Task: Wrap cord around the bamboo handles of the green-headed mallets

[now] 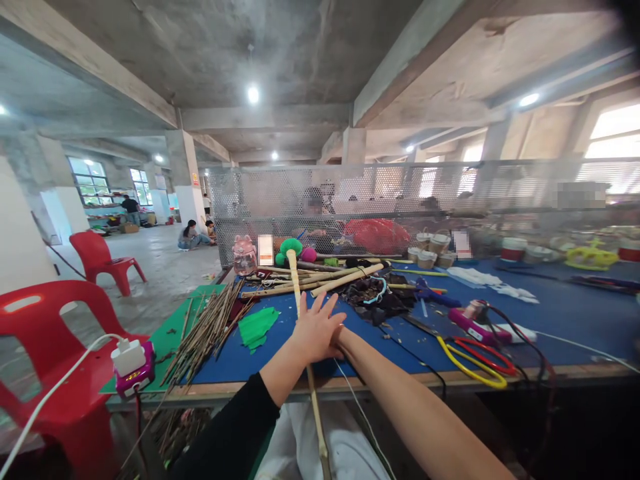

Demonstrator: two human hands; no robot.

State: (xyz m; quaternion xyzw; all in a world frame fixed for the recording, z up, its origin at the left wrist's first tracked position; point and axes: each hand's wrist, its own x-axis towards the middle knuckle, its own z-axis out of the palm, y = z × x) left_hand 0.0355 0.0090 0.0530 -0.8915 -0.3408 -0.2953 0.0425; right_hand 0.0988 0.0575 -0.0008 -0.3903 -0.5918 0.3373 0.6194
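A pale bamboo stick (295, 277) runs from between my knees up over the table edge, with a fuzzy green ball (291, 248) at its far end. Across the stick lies my left hand (316, 332), back upward, its fingers stretched and spread; the thumb side is hard to see. My right hand (339, 338) is mostly hidden behind the left one, touching it, and its fingers do not show. A thin white cord (353, 393) hangs below the hands. Left of them lies a piece of green cloth (259, 328) on the blue tabletop (300, 363).
A bundle of thin twigs (205, 337) and several bamboo poles (345, 277) lie on the table. Yellow-handled shears (473, 363), red-handled pliers (487, 353) and a purple power strip (473, 328) are at the right. Red chairs (100, 257) stand left; a mesh screen (400, 190) is behind.
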